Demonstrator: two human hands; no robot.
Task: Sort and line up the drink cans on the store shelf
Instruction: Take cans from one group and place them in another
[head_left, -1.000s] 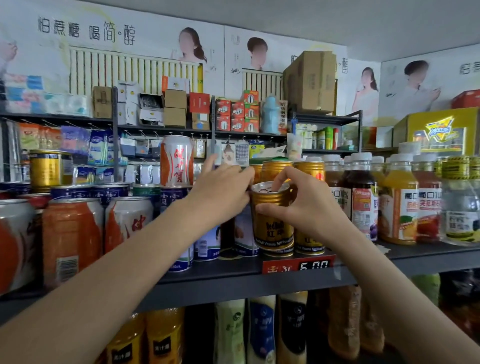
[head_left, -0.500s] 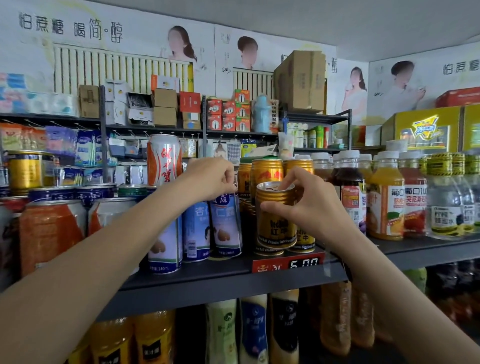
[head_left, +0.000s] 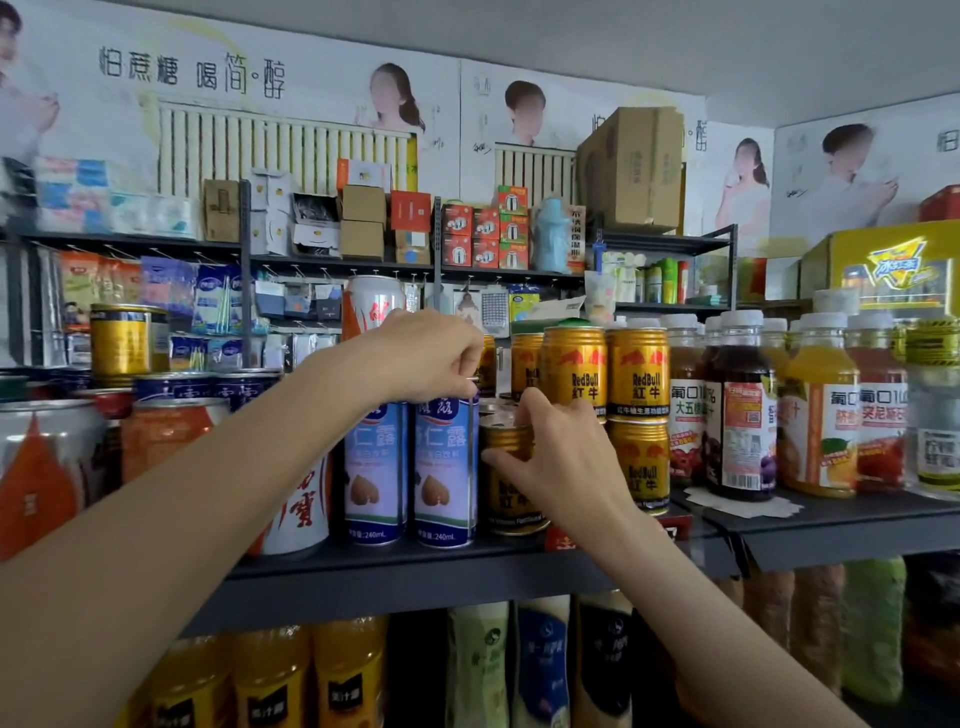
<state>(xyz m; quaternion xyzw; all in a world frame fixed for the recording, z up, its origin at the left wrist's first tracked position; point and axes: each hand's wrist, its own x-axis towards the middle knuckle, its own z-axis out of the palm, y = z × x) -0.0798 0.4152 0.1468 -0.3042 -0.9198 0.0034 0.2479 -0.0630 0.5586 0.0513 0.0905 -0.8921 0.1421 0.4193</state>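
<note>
Both hands work at the front of the dark shelf (head_left: 415, 577); the left hand (head_left: 421, 358) curls its fingers over the top rim of the right-hand one of two blue almond-drink cans (head_left: 445, 473), gripping it from above; the right hand (head_left: 561, 462) grips a short gold can (head_left: 511, 483) near its top, thumb on the front of the neck and fingers reaching over the lid; this gold can stands upright at the shelf's front edge, just beside the blue can on its left.

To the right of the gold can, two more gold Red Bull cans (head_left: 636, 379) are stacked, one on top of the other; further gold cans (head_left: 574, 369) stand behind the held one; left of the blue pair a white can with red characters (head_left: 298, 509) stands partly hidden by the left forearm; orange-and-silver cans (head_left: 166, 441) fill the shelf's left end, and a tall white-and-orange can (head_left: 371, 312) rises behind the left hand.

Juice bottles with white caps (head_left: 821, 410) line the adjoining shelf on the right; bottles of yellow drink (head_left: 270, 675) stand on the lower shelf; cardboard boxes (head_left: 631, 166) sit on the high rack at the back.
</note>
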